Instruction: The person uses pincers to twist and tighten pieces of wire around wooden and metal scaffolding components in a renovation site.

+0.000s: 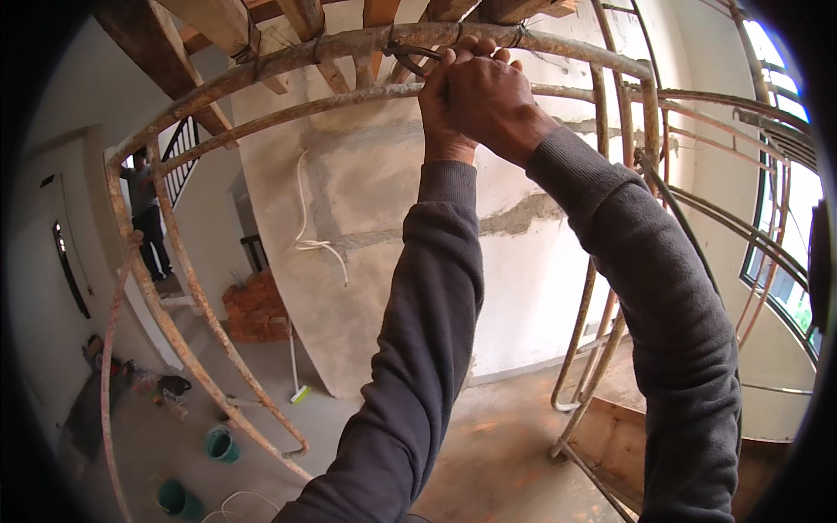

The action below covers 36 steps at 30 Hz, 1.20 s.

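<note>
Both my hands are raised together at the upper metal scaffold tube (353, 39). Dark metal pincers (410, 52) point left from my grip, their jaws close to a wire tie on the tube. My left hand (437, 108) closes around the handles, whose ends are hidden. Pressed against it, my right hand (497, 98) overlaps the left and grips the handles too. Thin dark wire ties (520, 36) bind the tube to wooden beams (304, 18) above. Just below my fingers runs a second, mortar-stained tube (327, 104).
Ahead is a plastered wall (366, 176) with a hanging white cable (303, 196). Scaffold legs (186, 274) rise at left, others (592, 340) at right. Below are green buckets (222, 444), a broom (297, 392) and stacked bricks (258, 304). A person (147, 209) stands at far left.
</note>
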Each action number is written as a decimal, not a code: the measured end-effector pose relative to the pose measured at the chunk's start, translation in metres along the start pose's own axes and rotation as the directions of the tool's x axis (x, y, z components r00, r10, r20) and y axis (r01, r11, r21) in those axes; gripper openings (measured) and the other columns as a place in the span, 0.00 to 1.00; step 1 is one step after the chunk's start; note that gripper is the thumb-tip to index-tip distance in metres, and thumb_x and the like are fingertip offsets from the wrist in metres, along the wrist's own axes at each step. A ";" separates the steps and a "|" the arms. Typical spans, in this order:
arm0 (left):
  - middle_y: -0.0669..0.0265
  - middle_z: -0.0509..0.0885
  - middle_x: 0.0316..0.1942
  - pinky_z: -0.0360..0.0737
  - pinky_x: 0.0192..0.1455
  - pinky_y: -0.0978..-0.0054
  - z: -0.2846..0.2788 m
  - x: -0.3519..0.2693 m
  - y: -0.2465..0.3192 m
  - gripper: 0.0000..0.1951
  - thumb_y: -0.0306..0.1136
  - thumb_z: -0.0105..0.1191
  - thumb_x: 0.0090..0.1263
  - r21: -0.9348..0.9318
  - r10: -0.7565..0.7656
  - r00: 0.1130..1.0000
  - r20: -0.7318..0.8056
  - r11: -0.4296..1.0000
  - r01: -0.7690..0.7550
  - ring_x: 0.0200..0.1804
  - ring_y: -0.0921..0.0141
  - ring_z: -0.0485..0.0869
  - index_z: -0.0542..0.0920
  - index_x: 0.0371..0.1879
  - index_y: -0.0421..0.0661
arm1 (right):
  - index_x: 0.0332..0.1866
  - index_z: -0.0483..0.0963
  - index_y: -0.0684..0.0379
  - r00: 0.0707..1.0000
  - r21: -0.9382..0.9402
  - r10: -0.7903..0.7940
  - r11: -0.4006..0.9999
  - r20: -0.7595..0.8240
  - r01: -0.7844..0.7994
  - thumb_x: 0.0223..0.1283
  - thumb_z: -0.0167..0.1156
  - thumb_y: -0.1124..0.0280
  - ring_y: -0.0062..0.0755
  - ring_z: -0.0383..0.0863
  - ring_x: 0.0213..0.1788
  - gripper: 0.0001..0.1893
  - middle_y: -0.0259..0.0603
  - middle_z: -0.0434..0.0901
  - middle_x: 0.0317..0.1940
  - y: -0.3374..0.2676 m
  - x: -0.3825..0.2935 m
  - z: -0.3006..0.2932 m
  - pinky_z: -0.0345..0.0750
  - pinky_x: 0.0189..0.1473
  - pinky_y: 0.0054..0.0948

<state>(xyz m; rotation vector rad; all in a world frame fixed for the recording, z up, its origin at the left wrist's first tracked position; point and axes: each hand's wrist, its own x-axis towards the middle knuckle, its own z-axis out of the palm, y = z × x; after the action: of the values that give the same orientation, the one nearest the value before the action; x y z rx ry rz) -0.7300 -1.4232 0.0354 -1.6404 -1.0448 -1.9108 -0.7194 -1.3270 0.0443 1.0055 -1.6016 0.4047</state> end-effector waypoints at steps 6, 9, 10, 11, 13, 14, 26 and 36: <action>0.57 0.84 0.51 0.76 0.66 0.60 -0.022 0.000 0.031 0.21 0.46 0.54 0.75 0.062 -0.191 0.947 -0.257 0.975 0.214 0.58 0.62 0.81 0.79 0.52 0.38 | 0.44 0.74 0.69 0.974 -0.074 0.027 0.996 -0.224 -0.044 0.65 0.55 0.65 0.47 0.85 0.41 0.14 0.54 0.81 0.39 -0.006 -0.011 0.022 0.85 0.39 0.43; 0.68 0.85 0.34 0.82 0.46 0.68 -0.020 0.006 0.049 0.18 0.50 0.68 0.64 0.028 -0.267 0.726 -0.634 0.930 0.366 0.40 0.71 0.83 0.81 0.35 0.49 | 0.55 0.69 0.71 0.977 0.165 0.105 0.983 -0.188 -0.074 0.58 0.59 0.70 0.59 0.85 0.43 0.22 0.65 0.79 0.44 -0.014 -0.023 0.023 0.82 0.45 0.46; 0.68 0.84 0.32 0.83 0.42 0.68 -0.016 0.003 0.046 0.20 0.51 0.71 0.59 0.198 -0.173 0.773 -0.611 0.912 0.360 0.35 0.70 0.83 0.80 0.34 0.49 | 0.55 0.69 0.71 0.979 0.209 0.117 0.975 -0.167 -0.081 0.55 0.61 0.69 0.58 0.85 0.43 0.23 0.64 0.80 0.44 -0.018 -0.027 0.022 0.82 0.46 0.45; 0.68 0.84 0.32 0.82 0.42 0.68 -0.013 0.001 0.046 0.20 0.51 0.71 0.59 0.243 -0.156 0.755 -0.636 0.889 0.389 0.35 0.70 0.83 0.81 0.34 0.49 | 0.55 0.69 0.70 0.981 0.253 0.127 0.964 -0.146 -0.087 0.53 0.63 0.69 0.57 0.85 0.43 0.25 0.63 0.81 0.43 -0.020 -0.030 0.019 0.82 0.46 0.45; 0.68 0.84 0.32 0.82 0.42 0.69 -0.005 0.001 0.049 0.20 0.52 0.71 0.58 0.335 -0.114 0.730 -0.673 0.833 0.439 0.35 0.69 0.82 0.81 0.34 0.50 | 0.55 0.69 0.70 0.988 0.372 0.144 0.921 -0.051 -0.115 0.49 0.66 0.67 0.55 0.85 0.42 0.28 0.60 0.82 0.42 -0.018 -0.031 0.012 0.81 0.47 0.44; 0.65 0.84 0.32 0.82 0.44 0.68 -0.001 0.003 0.049 0.19 0.51 0.70 0.61 0.322 -0.089 0.657 -0.749 0.817 0.477 0.36 0.68 0.83 0.80 0.34 0.48 | 0.56 0.69 0.70 0.989 0.445 0.144 0.884 0.030 -0.142 0.47 0.68 0.66 0.53 0.85 0.42 0.30 0.59 0.82 0.41 -0.013 -0.032 0.011 0.81 0.47 0.43; 0.66 0.83 0.30 0.85 0.45 0.74 -0.008 -0.021 0.076 0.16 0.46 0.66 0.66 0.454 -0.222 0.764 -0.606 0.692 0.561 0.35 0.71 0.83 0.80 0.29 0.46 | 0.52 0.72 0.76 0.778 0.676 -0.491 -0.420 0.393 -0.606 0.66 0.56 0.49 0.51 0.88 0.36 0.32 0.61 0.83 0.40 0.021 -0.024 0.069 0.88 0.44 0.49; 0.66 0.83 0.29 0.86 0.31 0.77 0.006 -0.022 0.110 0.18 0.50 0.66 0.65 0.446 -0.388 0.626 -0.676 0.461 0.767 0.32 0.73 0.85 0.81 0.33 0.46 | 0.58 0.70 0.60 0.903 0.378 -0.417 -0.823 0.102 -0.423 0.62 0.61 0.56 0.45 0.83 0.37 0.24 0.53 0.79 0.44 -0.030 -0.032 0.096 0.80 0.35 0.45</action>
<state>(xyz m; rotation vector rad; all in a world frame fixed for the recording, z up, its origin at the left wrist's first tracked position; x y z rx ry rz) -0.6418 -1.4918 0.0441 -0.2726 -1.9783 -1.7415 -0.7567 -1.4007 -0.0213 3.0027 -0.4541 2.7055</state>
